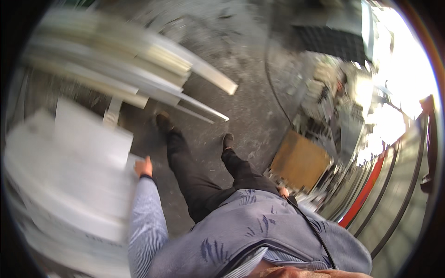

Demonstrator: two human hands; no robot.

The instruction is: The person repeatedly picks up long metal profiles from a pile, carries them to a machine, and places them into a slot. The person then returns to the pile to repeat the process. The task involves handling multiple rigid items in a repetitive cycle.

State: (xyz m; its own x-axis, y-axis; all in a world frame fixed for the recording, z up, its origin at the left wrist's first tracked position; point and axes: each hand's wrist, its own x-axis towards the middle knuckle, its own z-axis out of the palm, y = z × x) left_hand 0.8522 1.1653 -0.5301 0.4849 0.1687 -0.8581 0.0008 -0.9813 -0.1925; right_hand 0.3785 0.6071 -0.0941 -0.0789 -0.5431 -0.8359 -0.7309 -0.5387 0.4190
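My left hand point(144, 167) hangs beside the near corner of a stack of large white sheets or panels point(88, 180). Its thumb stands apart from the fingers, and nothing shows in it; whether it touches the stack's edge I cannot tell. My right hand point(283, 191) is a small patch beside my hip, mostly hidden by my jacket, its fingers not readable. A thin dark cord point(310, 227) runs down the front of the jacket near it. My legs are spread in a stride on the grey floor.
Long pale profiles point(139, 60) jut out at the upper left, ends toward my feet. A dark cable point(269, 74) crosses the floor. On the right stand a brown board point(300, 160), piled scrap-like pieces point(324, 97), a red bar point(364, 190) and dark rails point(403, 204). Motion blurs much.
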